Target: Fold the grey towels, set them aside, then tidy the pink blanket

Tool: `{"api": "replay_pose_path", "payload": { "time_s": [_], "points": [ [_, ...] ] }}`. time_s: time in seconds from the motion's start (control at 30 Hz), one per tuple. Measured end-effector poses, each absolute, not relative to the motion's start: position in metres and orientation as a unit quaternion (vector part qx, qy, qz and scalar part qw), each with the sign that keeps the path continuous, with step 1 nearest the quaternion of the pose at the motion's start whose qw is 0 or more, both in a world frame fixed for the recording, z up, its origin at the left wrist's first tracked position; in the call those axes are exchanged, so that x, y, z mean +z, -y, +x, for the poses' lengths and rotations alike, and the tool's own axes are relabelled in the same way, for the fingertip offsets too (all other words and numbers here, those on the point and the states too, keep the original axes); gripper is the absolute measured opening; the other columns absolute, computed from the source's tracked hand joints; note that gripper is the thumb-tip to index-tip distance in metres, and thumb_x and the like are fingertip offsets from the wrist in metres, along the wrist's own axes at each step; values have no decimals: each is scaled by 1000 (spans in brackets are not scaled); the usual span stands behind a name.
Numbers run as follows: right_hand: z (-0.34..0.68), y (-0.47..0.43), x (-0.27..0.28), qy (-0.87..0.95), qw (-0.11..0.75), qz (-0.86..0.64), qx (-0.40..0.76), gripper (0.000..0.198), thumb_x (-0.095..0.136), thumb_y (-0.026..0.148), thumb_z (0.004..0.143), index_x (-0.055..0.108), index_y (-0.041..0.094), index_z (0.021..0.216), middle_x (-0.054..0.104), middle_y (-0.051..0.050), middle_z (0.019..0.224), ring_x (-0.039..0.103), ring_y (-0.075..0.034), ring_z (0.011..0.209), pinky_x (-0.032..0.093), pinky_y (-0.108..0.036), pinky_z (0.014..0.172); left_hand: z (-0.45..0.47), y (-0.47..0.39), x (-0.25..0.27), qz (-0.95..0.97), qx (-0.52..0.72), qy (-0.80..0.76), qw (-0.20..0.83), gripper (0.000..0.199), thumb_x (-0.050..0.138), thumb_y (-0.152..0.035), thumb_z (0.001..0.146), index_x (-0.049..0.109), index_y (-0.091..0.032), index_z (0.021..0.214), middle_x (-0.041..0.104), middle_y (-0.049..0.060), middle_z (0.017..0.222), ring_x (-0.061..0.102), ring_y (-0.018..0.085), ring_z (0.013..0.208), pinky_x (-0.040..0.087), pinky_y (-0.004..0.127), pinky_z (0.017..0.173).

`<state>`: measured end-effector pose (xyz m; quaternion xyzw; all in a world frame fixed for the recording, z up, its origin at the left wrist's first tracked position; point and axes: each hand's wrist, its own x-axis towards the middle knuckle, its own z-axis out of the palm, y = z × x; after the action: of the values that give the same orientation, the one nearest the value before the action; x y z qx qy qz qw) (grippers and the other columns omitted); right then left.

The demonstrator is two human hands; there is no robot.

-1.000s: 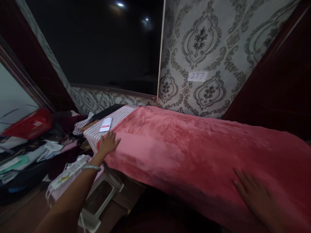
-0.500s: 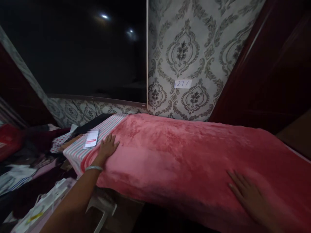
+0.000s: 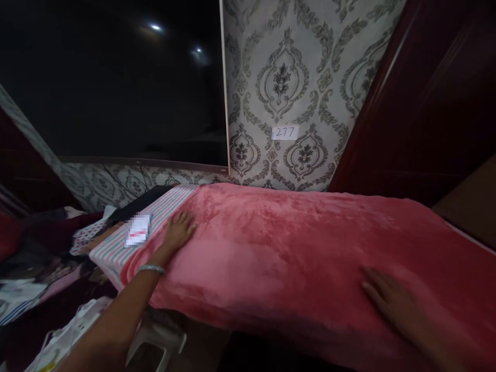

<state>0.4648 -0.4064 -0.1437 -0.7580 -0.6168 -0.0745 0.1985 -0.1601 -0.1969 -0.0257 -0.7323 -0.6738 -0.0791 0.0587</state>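
A plush pink-red blanket (image 3: 271,248) is spread over a raised flat surface, its front edge hanging down. My left hand (image 3: 180,229) lies palm down on its left part, fingers stretched, a light bangle on the wrist. Near the right side my right hand (image 3: 391,294) rests flat on the same blanket, fingers extended and close together. Left of the blanket, a striped cloth (image 3: 166,204) covers the surface's end. On that cloth lies a white card with a red mark (image 3: 138,231), partly blurred out.
A large dark television (image 3: 116,88) hangs on the patterned wall, beside a paper label marked 277 (image 3: 285,132). Heaped clothes (image 3: 27,289) lie at the left. A white plastic stool (image 3: 157,341) stands under the front edge. Dark red wood panelling (image 3: 411,119) rises at the right.
The view has shifted slightly, so the television and wall sit further left. My left hand has slid a little right across the blanket; my right hand remains flat in nearly the same place.
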Motion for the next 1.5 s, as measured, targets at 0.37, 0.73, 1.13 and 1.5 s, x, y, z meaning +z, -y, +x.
{"api": "replay_pose_path", "payload": {
  "time_s": [0.37,0.73,1.13,1.5],
  "points": [
    [316,238,-64,740,153,-655,-15,58,40,41,99,55,19,150,49,-13,158,44,-34,147,35,-54,122,-84,107,-26,-815,-57,576,-31,64,37,-47,103,38,-18,160,28,17,169,22,33,158,15,63,126],
    [290,180,-110,765,132,-630,-4,58,34,50,104,44,32,158,36,-6,166,32,-30,154,29,-60,122,-91,6,-36,-804,-71,590,-22,57,42,-42,103,45,-24,156,33,10,168,25,30,157,7,60,127],
    [296,185,-111,759,123,-639,10,61,35,57,102,42,35,159,30,-3,168,27,-31,156,28,-62,123,-130,-61,-29,-607,-164,778,14,60,28,-46,102,61,-13,140,59,25,142,50,45,134,40,67,105],
    [298,188,-108,758,132,-639,10,58,36,55,103,42,37,158,34,-3,167,30,-32,155,33,-62,122,-136,-69,-12,-645,-410,623,-166,56,51,-19,88,54,-15,143,61,18,138,44,37,143,41,51,115]
  ]
}}
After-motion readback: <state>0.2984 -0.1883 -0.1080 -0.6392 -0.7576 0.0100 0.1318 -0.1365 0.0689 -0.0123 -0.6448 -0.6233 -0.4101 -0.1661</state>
